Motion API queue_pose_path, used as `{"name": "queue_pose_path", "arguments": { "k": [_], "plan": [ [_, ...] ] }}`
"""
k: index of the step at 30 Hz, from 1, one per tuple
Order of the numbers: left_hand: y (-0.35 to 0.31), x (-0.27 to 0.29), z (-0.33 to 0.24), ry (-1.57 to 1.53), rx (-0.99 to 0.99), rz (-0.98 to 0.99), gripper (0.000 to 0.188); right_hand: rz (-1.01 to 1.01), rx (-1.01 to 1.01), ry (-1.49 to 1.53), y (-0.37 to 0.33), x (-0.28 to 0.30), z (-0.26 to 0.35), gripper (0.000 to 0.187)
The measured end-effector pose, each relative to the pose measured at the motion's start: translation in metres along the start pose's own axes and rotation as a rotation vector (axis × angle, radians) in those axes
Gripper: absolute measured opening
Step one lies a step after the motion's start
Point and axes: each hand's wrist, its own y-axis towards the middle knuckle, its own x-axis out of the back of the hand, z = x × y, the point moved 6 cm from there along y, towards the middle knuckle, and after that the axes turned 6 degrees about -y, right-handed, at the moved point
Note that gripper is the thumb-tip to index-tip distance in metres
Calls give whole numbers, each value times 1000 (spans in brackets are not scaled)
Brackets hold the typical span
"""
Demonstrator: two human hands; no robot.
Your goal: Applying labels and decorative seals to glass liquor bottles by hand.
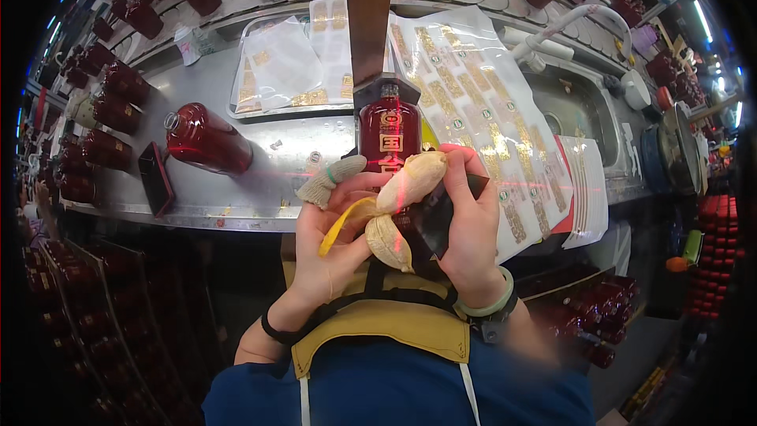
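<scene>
a dark red glazed bottle lying on its side [206, 140] sits on the steel bench well left of the fingers. the left hand [331, 248], fingertips in cloth cots, curls under the upright dark red square bottle with gold label [389, 136], a yellow strip between its fingers. the right hand [467, 229] wraps the bottle's right side, closed on it. best to keep both grips steady and the label facing up.

A bottling workshop: rows of red bottles [118, 110] line a steel bench [236, 181] beside label sheets [473, 95].
</scene>
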Motion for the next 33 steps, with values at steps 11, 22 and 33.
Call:
{"name": "queue_pose_path", "arguments": {
  "k": [11, 22, 33],
  "plan": [
    [10, 15, -4, -198, 110, -167, 65, 169, 62, 14, -6, -22, 15, 18],
    [11, -23, -57, 51, -247, 1, 79, 378, 765, -345, -38, -26, 90, 46],
    [19, -50, -56, -15, -225, 212, 67, 340, 785, -378, -54, -8, 103, 26]
  ]
}}
